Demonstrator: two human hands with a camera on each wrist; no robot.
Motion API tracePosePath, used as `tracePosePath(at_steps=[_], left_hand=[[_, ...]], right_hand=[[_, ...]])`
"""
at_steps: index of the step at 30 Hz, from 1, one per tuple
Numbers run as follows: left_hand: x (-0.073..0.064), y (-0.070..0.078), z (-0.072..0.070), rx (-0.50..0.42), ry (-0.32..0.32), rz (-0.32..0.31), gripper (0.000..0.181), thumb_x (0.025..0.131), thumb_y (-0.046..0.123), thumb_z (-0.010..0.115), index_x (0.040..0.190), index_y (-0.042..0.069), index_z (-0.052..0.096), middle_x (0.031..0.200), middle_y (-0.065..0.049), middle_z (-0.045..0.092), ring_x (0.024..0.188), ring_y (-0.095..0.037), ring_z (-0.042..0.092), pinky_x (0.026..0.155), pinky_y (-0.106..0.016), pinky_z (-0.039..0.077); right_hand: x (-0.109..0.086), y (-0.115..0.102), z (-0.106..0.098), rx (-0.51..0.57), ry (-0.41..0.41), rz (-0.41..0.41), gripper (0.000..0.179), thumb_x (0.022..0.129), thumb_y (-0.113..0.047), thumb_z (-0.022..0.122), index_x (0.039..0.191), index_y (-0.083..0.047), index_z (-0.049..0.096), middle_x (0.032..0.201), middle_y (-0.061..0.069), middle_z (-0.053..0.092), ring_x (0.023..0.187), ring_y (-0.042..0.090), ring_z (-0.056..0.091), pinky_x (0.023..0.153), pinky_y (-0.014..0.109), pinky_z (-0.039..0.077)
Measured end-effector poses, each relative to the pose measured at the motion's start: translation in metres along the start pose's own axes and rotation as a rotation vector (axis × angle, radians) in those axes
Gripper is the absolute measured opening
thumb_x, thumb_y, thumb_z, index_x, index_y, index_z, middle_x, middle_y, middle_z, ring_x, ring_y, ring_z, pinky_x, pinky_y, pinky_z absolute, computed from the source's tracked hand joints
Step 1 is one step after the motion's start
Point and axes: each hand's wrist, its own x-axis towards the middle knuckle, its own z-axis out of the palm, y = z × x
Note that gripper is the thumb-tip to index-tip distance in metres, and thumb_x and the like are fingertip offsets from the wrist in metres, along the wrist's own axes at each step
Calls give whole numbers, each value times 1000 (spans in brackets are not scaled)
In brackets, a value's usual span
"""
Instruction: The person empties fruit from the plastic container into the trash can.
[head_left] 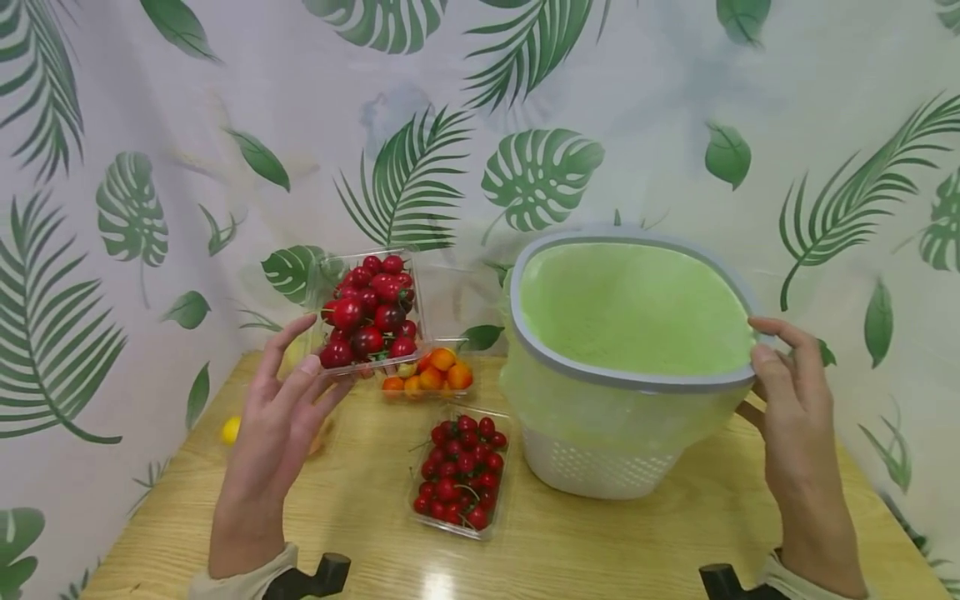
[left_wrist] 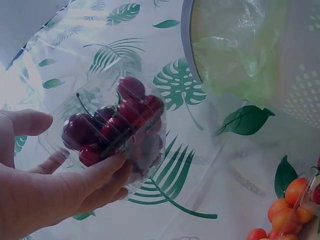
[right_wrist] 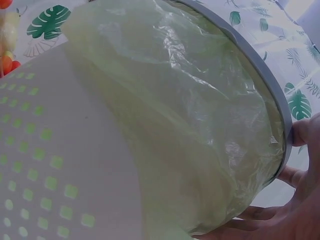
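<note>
My left hand [head_left: 273,425] holds up a clear plastic box of dark red cherries [head_left: 367,317], its fingers under and along the near side. The box is tilted, with the cherries facing me, and hangs above the table. To the right stands a white perforated trash can [head_left: 600,467] with a grey rim ring [head_left: 637,382]. A thin light-green bag [right_wrist: 200,100] lines it and folds down over the outside. My right hand [head_left: 802,433] pinches the right side of the rim, thumb on the near side, other fingers behind and below. The can's bottom sits on the wooden table [head_left: 360,500].
A second clear box of red cherries [head_left: 461,475] lies left of the trash can. Behind it is a clear box of small orange fruits [head_left: 431,373]. A yellow fruit [head_left: 231,430] lies at the left, partly behind my hand. A leaf-printed curtain [head_left: 450,75] closes off the back and sides.
</note>
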Motion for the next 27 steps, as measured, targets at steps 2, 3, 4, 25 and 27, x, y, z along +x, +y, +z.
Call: tracePosePath(at_steps=[2,3,4,25,27], left_hand=[[2,-2,3,-11,0,1,50,109,11,45,157,15,32,154,-23,36,127,-30,57,106,-36,49],[2,-2,4,-20,-2,3,50,109,11,45,158,15,32,155,-23,35,129,-31,56,107,-35,48],[3,-3,6,-29,-2,2,51,109,11,46,158,15,32,156,-23,33,130,-32,55,108,-35,47],[11,-12,42,-113,-27,52,47,109,13,45,155,16,35,153,-23,41,126,-36,59,106,-40,49],[13,-12,46,-104,-36,71,47,109,12,46,155,16,36,153,-21,42,129,-36,57,106,-40,49]], right_hand=[[0,0,0,-2,0,0,40,110,-27,47,148,-18,47,122,8,55,107,15,64,75,18,55],[0,0,-1,-4,0,0,40,110,-26,47,148,-18,47,123,7,55,107,15,64,75,18,55],[-1,0,-1,-9,2,1,40,110,-27,47,149,-18,47,123,7,55,108,15,64,75,18,54],[0,0,2,-9,21,10,40,109,-27,47,149,-18,48,133,10,52,111,19,61,76,18,54],[0,0,4,-6,23,12,41,109,-28,47,149,-18,47,135,11,51,112,20,61,76,18,54]])
